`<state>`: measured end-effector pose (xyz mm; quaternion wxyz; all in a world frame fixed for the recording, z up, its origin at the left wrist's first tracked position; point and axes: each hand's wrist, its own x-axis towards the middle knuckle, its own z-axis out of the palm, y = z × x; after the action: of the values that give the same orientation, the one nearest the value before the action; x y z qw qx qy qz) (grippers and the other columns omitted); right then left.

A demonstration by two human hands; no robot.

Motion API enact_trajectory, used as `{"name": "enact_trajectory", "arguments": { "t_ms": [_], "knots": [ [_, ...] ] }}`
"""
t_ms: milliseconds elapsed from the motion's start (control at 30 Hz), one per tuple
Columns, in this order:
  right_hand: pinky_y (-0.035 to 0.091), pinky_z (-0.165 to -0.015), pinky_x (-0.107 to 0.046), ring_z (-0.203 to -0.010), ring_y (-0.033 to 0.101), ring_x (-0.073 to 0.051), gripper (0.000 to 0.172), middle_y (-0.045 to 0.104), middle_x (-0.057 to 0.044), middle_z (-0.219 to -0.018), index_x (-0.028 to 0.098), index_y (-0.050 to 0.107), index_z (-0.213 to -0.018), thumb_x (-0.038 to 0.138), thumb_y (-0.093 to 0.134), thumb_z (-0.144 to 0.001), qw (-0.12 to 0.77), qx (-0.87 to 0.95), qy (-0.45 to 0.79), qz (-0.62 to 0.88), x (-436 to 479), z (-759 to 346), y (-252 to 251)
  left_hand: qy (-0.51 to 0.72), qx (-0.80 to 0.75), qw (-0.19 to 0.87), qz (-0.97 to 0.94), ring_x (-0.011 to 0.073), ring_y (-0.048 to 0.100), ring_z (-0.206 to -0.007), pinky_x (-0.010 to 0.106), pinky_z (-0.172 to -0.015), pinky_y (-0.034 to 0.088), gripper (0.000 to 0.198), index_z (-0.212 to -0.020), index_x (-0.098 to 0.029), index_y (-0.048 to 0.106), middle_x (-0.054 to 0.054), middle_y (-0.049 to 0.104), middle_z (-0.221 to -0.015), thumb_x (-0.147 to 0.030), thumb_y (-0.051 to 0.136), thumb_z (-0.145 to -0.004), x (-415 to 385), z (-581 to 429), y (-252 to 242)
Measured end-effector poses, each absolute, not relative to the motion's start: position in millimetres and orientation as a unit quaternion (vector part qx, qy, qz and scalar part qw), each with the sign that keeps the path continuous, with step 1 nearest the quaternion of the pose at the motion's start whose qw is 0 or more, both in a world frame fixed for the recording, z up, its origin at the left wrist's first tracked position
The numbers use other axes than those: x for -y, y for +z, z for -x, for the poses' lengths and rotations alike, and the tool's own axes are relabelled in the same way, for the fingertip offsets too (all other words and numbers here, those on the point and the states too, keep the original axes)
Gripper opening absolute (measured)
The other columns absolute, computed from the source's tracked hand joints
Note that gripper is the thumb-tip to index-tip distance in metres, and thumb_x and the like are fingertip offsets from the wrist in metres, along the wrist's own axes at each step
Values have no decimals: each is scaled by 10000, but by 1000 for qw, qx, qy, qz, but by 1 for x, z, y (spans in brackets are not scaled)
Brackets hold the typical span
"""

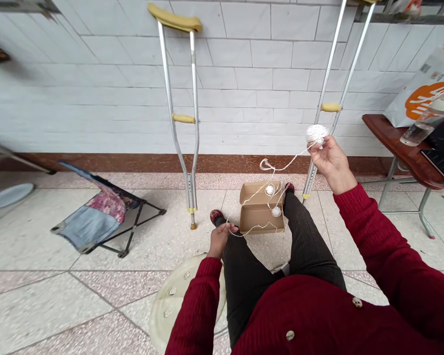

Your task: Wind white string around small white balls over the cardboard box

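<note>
My right hand [331, 160] is raised at chest height and its fingers pinch a small ball of white string [317, 133]. A loose white strand [281, 167] runs from the ball down and left to my left hand [219, 240], which rests closed on my left knee and grips the strand. Between my feet an open cardboard box [261, 217] stands on the floor with two more small white string balls [273, 200] inside. I sit in dark trousers and a red cardigan.
Two metal crutches [187, 118] [336, 98] lean on the white tiled wall. A folding fabric stool [103, 212] stands at left, a pale round stool [170, 301] by my left side, and a brown table [403, 148] with a bag and bottle at right.
</note>
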<state>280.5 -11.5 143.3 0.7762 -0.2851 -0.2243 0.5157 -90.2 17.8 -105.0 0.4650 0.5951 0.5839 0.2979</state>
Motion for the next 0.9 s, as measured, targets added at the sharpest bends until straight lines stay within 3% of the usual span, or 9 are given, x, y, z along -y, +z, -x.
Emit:
{"name": "enact_trajectory", "arguments": {
  "t_ms": [133,233,367,600,700,767,900],
  "knots": [
    [519,-479,-113,-670,578,-75,172,629,4,-871,226,564,-994,156,586,-839,769,233,529,273,13,-257,148,288,-614,403,-615,343,620,-1073,470,-975,422,181,-827,-153,678,137,725,-960,-305,602,-767,-56,77,-94],
    [528,-489,-119,-677,581,-78,202,634,-1,-890,221,558,-1009,149,605,-826,753,238,545,283,8,-234,146,330,-546,384,-667,286,552,-1197,423,-1065,364,290,-1073,-181,658,114,658,-1199,-289,581,-816,-64,34,-56],
    [530,-499,-121,-676,584,-79,221,631,-4,-880,215,554,-1040,140,586,-835,737,233,565,288,-1,-216,140,413,-339,484,-693,229,560,-1188,365,-1041,408,388,-1213,-188,587,91,623,-1257,-377,546,-876,-40,-33,-3],
    [508,-456,-106,-607,565,-69,164,638,10,-802,209,557,-961,127,590,-824,727,181,603,274,5,-206,138,378,-298,604,-636,221,639,-1017,335,-908,481,451,-1173,-152,616,81,704,-1048,-344,684,-771,-13,-79,3],
    [505,-438,-114,-596,567,-76,156,645,8,-797,213,563,-943,125,594,-817,729,172,602,276,8,-208,138,353,-271,574,-687,207,648,-950,324,-915,466,286,-934,-155,715,62,726,-953,-400,605,-834,-13,-75,2],
    [510,-440,-119,-603,571,-79,154,643,8,-800,220,567,-943,131,591,-820,735,176,592,280,7,-217,141,346,-261,555,-710,204,649,-923,326,-942,447,375,-800,-156,726,57,734,-891,-448,509,-889,-16,-64,0],
    [525,-465,-129,-683,598,-91,161,643,1,-864,240,575,-980,184,601,-831,761,227,532,294,6,-249,154,365,-360,501,-697,224,632,-999,355,-1001,408,471,-799,-150,721,71,741,-899,-459,391,-930,-34,-20,-32]
  ]
}}
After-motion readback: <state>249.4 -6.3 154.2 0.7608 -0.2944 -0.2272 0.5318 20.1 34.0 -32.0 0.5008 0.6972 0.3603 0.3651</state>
